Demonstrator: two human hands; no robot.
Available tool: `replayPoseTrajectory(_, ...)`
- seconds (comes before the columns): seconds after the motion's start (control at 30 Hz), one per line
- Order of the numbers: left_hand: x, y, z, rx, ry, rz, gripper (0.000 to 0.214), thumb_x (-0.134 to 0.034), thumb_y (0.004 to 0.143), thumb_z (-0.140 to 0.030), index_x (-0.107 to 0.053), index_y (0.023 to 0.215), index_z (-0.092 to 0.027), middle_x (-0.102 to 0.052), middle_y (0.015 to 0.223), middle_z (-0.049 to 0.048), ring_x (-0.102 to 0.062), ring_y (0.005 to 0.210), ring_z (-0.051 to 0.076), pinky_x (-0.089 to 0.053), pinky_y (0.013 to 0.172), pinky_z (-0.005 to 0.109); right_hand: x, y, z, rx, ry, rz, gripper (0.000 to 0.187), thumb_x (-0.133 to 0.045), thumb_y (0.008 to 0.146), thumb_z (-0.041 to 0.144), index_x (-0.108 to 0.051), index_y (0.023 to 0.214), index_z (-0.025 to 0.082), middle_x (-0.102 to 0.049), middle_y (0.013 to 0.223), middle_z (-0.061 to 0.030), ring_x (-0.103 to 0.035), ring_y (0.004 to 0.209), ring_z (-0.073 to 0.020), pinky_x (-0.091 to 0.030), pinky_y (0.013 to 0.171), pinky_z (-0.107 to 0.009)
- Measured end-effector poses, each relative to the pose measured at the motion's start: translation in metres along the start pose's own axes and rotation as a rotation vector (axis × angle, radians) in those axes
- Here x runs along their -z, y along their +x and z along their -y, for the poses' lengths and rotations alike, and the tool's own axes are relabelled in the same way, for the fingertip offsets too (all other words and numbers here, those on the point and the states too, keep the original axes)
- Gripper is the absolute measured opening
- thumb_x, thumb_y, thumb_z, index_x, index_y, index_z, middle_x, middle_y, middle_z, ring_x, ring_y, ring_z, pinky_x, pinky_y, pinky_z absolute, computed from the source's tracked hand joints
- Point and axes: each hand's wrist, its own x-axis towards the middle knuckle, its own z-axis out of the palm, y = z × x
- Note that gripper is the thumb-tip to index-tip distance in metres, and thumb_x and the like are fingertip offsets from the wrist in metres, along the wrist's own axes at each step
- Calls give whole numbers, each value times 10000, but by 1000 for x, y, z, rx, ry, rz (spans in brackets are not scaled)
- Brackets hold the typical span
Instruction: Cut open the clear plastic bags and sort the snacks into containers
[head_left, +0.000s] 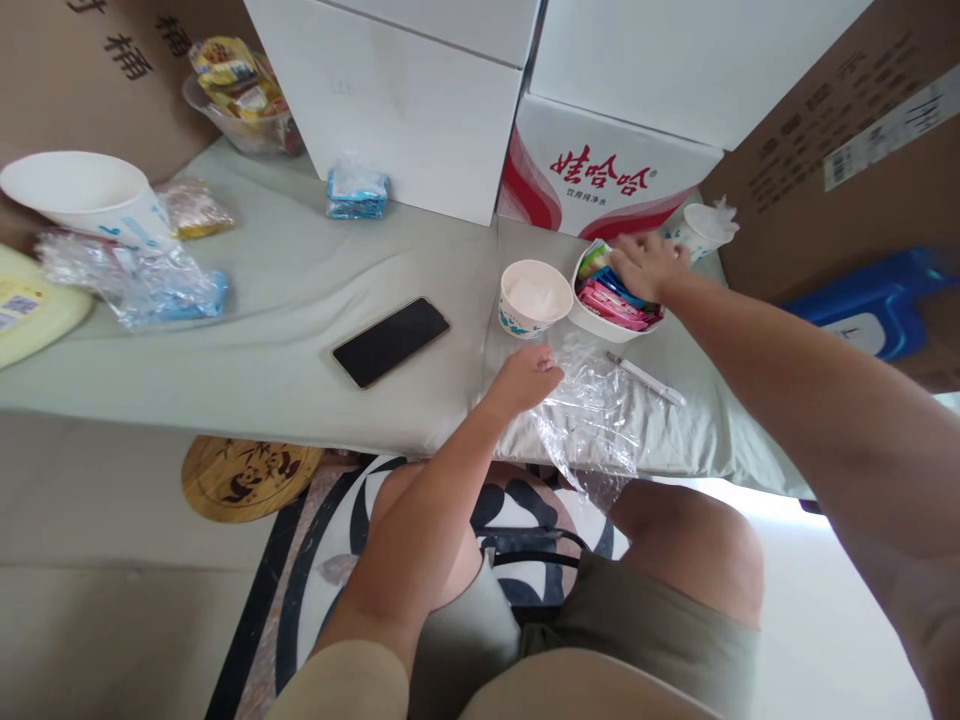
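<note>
My left hand (527, 380) is closed with its fingers curled at the top edge of a crumpled clear plastic bag (600, 400), which drapes over the table's front edge. Just beyond this hand stands a paper bowl (535, 300) with a blue-green print. My right hand (646, 266) reaches over a white container (615, 328) of colourful packets (611, 303), its fingers spread and slightly blurred at the back rim. A white pen (646, 380) lies on the cloth right of the plastic.
A phone (391, 342) lies left of the bowl. Behind stand white boxes (405, 100) and a paper cup (701, 230). Blue packets (358, 192), a tub of snacks (251, 115), a large paper bucket (90, 195) and a pale yellow bottle (37, 305) occupy the left.
</note>
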Motion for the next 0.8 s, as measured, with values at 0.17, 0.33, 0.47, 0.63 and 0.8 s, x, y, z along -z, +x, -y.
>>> replayPoseTrajectory(0.17, 1, -1, 2, -31, 11, -44, 241, -567, 742, -212, -388, 581, -220, -461, 551, -39, -472, 594, 133, -284, 582, 297, 43, -111, 17, 242, 212, -290, 355, -370, 1021, 378, -669, 1063, 191, -708, 1063, -142, -675, 1032, -274, -513, 915, -465)
replayPoseTrajectory(0.33, 4, -3, -3, 105, -176, -68, 237, -592, 823, -364, -532, 655, -208, -598, 631, -3, -585, 581, 140, -314, 539, 286, 9, -288, 15, 519, 321, -7, 507, -579, 891, 538, -564, 1312, 256, -701, 1215, -153, -669, 1157, -386, -543, 943, -587)
replayPoseTrajectory(0.47, -2, 3, 0, 263, -465, -156, 197, -632, 816, -389, -542, 797, -215, -645, 756, 18, -643, 606, 141, -248, 479, 258, -30, -346, 17, 277, 113, 73, 615, -683, 842, 355, -519, 1433, 313, -528, 1539, -167, -472, 1440, -446, -421, 1100, -696)
replayPoseTrajectory(0.63, 0, -4, 4, 251, -418, -229, 239, -645, 775, -408, -528, 879, -227, -650, 810, 25, -686, 658, 153, -328, 475, 243, -45, -337, 19, 154, 203, 38, 522, -615, 861, 213, -635, 1371, 320, -534, 1558, -125, -464, 1460, -398, -373, 1141, -683)
replayPoseTrajectory(0.8, 21, -33, -10, 91, -18, -157, 310, -691, 761, -372, -616, 1036, -250, -675, 830, 22, -724, 788, 182, -503, 588, 255, -42, -331, 16, 17, 519, -163, 286, -526, 922, 260, -780, 1052, 288, -671, 1386, -102, -562, 1379, -351, -446, 1111, -623)
